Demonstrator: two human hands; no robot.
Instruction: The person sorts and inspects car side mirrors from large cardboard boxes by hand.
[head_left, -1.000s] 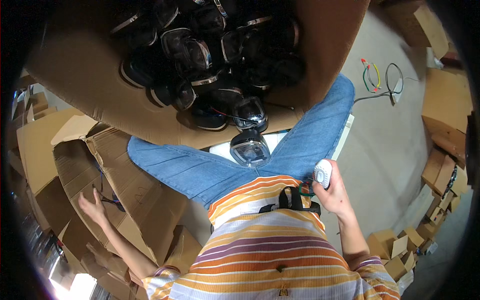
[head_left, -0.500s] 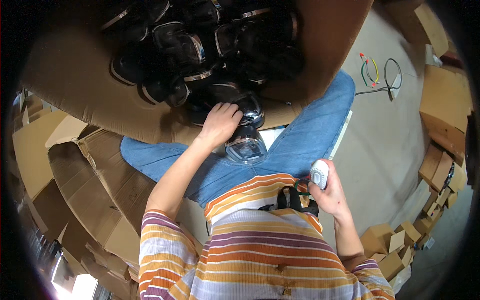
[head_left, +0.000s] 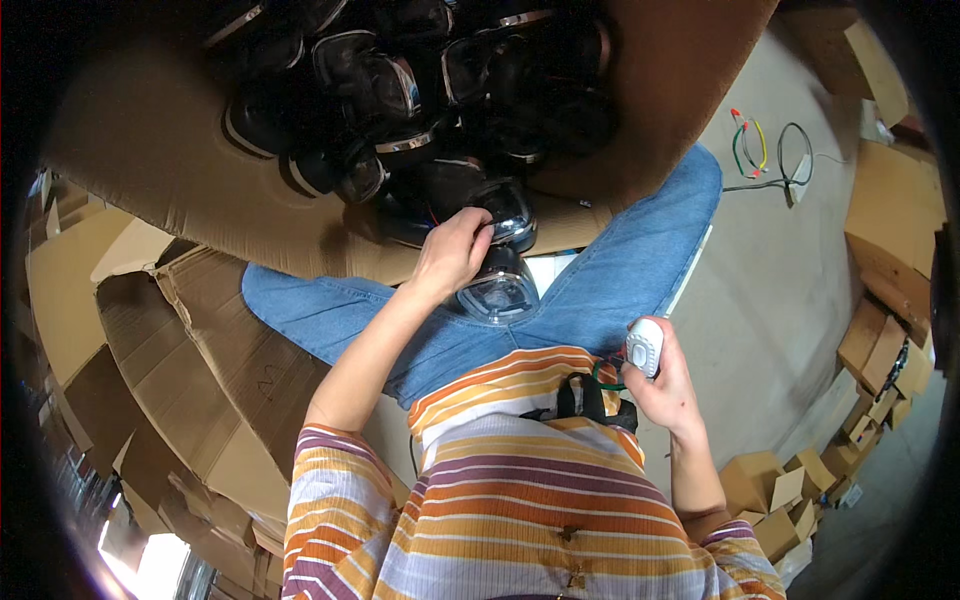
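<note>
Grey floor (head_left: 770, 270) runs down the right side, bare concrete look. Large cardboard box (head_left: 190, 195) fills the top, a pile of dark units (head_left: 370, 85) inside, shiny rims catching light (back of the pile too dark to count). Brown carton (head_left: 240, 345) stands open at left, beside the left knee. Smaller cartons (head_left: 890, 195) line the right edge. Person sits facing the box, blue jeans (head_left: 650, 225), knees spread, striped shirt (head_left: 540, 480).

Left hand (head_left: 452, 255) reaches forward over the lap, fingers curled at the near end of the pile, on a dark rounded unit (head_left: 511, 210). Can't tell if it grips or only touches; fingertips partly hidden. A clear-faced unit (head_left: 498, 294) sits between the thighs, just in front of that one, its clear face toward the body.

Right hand (head_left: 664, 388) is out to the side by the right hip, closed around a white oval device (head_left: 644, 345), held roughly upright, ribbed rim showing.

Dark cable (head_left: 797, 150) lies looped on the floor past the right knee. Thin green-and-yellow wires (head_left: 749, 150) with red ends lie just left of the loop.
</note>
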